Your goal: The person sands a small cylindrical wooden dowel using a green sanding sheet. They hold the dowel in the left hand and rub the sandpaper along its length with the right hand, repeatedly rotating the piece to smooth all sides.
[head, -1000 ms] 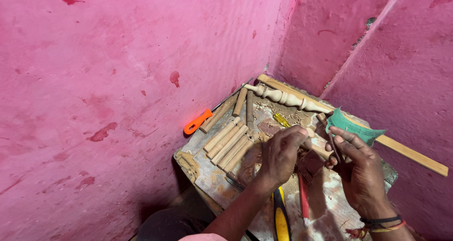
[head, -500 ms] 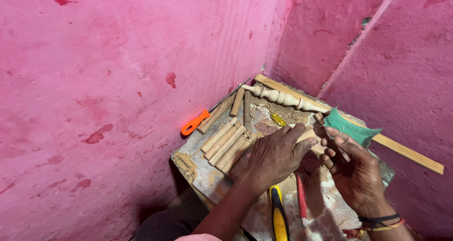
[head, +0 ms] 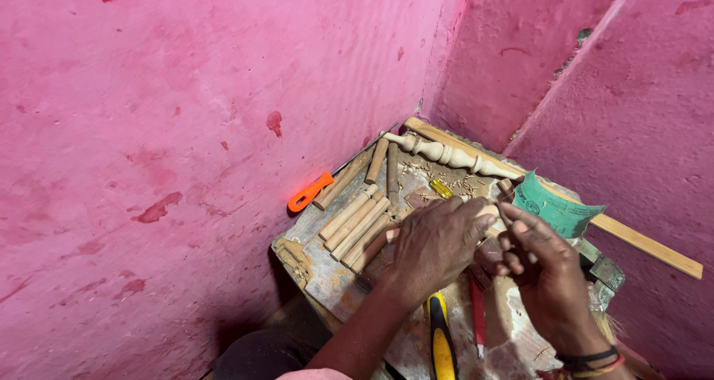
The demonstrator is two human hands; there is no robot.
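Note:
My left hand (head: pixel 435 246) lies curled over a short pale wooden piece (head: pixel 489 213) on a small worn workbench (head: pixel 327 276), and only the end of the piece shows past my fingers. My right hand (head: pixel 543 272) is just right of it, fingers bent and pinched toward that piece; what it grips is hidden. Several short round wooden dowels (head: pixel 355 220) lie side by side left of my left hand. A long turned wooden spindle (head: pixel 446 155) rests along the far edge.
Pink walls (head: pixel 186 127) close in on the left and back. An orange handle (head: pixel 310 192) sticks out at the bench's left edge. A green sandpaper sheet (head: pixel 554 207), a long flat slat (head: pixel 639 239), a yellow-handled tool (head: pixel 441 335) and a red tool (head: pixel 477 313) lie about.
My left hand has slid further over the wooden piece and my right hand has closed in beside it. The view has shifted slightly.

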